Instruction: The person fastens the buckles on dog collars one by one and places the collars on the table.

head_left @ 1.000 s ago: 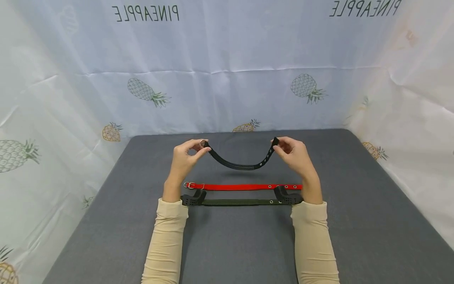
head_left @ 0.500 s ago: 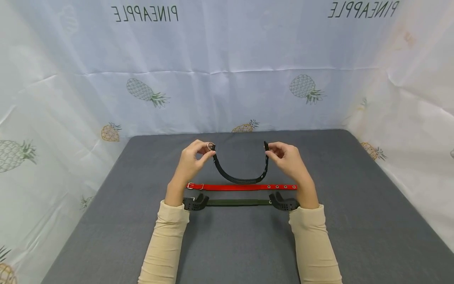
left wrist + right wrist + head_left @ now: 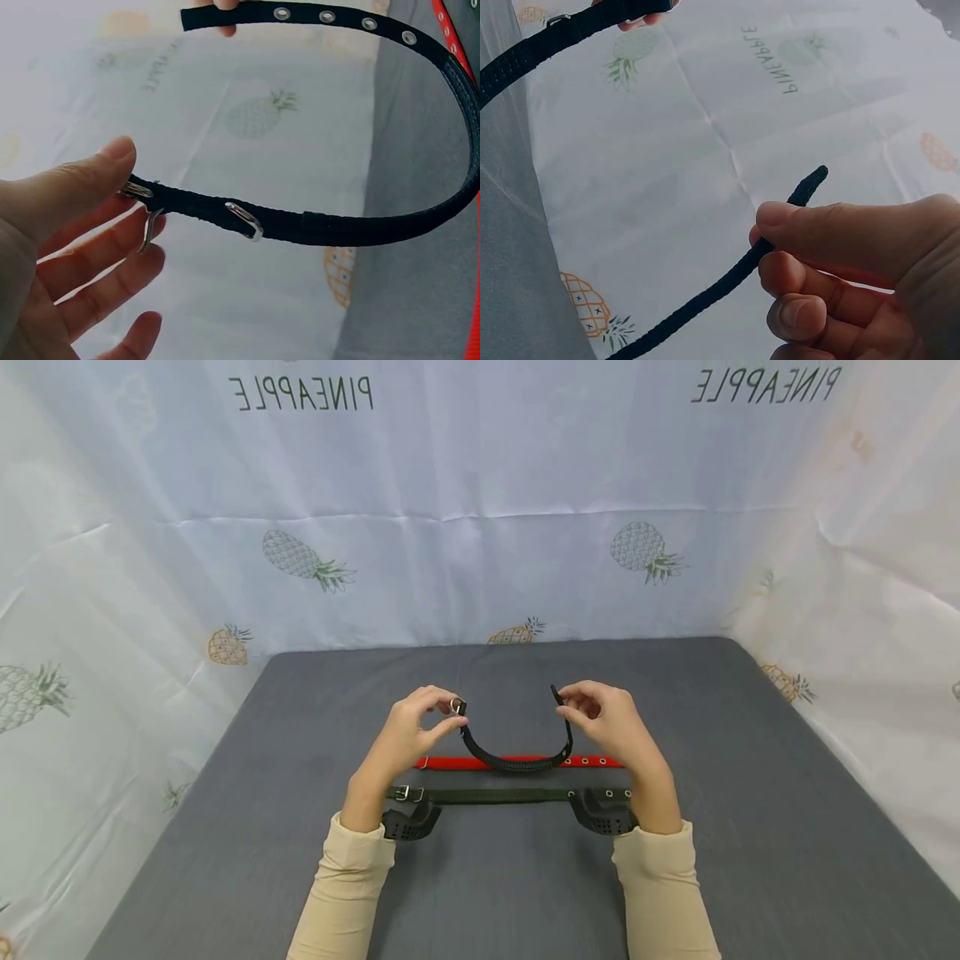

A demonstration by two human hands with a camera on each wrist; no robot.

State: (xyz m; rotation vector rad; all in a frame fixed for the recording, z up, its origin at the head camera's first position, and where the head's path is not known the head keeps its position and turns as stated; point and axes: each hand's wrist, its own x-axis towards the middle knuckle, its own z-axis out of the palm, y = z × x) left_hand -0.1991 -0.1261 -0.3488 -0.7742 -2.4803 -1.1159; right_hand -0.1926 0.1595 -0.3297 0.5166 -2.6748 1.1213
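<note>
Left hand (image 3: 411, 727) pinches the buckle end (image 3: 139, 190), right hand (image 3: 611, 720) the eyelet end (image 3: 255, 13), of a flat black fabric strap (image 3: 525, 766). It sags U-shaped between them, ends toward 9 and 3 o'clock, neither nearer. Contact with red eyeleted strap (image 3: 450, 763) beneath: unclear.

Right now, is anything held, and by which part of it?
A narrow black fabric strap: the left hand pinches its silver metal buckle end; the right hand pinches just short of its free tip.
</note>
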